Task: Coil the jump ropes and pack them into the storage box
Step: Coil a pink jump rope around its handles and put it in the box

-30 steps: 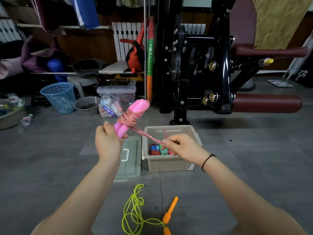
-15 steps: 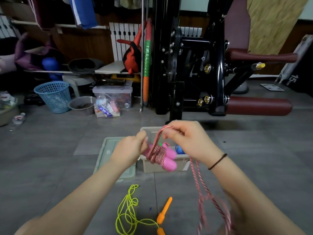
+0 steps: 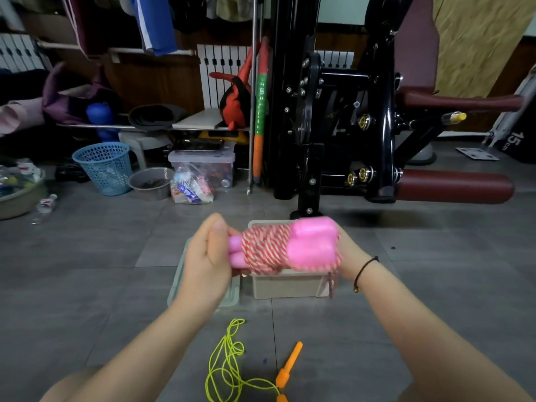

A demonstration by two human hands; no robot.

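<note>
Left hand is gripping the narrow ends of the two pink handles, fingers curled round them. The handles are lying side by side, level, held in the air just above the storage box.

Red-and-white rope is sitting wound in many tight turns round the middle of the pair. A short tail is hanging off the right end, down past the box's right corner.

Right hand is sitting behind the fat ends of the handles. Its fingers are hidden, so I cannot tell whether it is pinching the tail or only steadying the bundle.

The box is standing open on the floor, its lid lying just left of it. The bundle is blocking the inside from view.

Nearer, the yellow rope with its orange handle is lying loose on the floor, not yet coiled.

Judgement: the pink rope is looking almost finished, with the tail to secure and the bundle to drop in. The yellow one is waiting, untouched.
</note>
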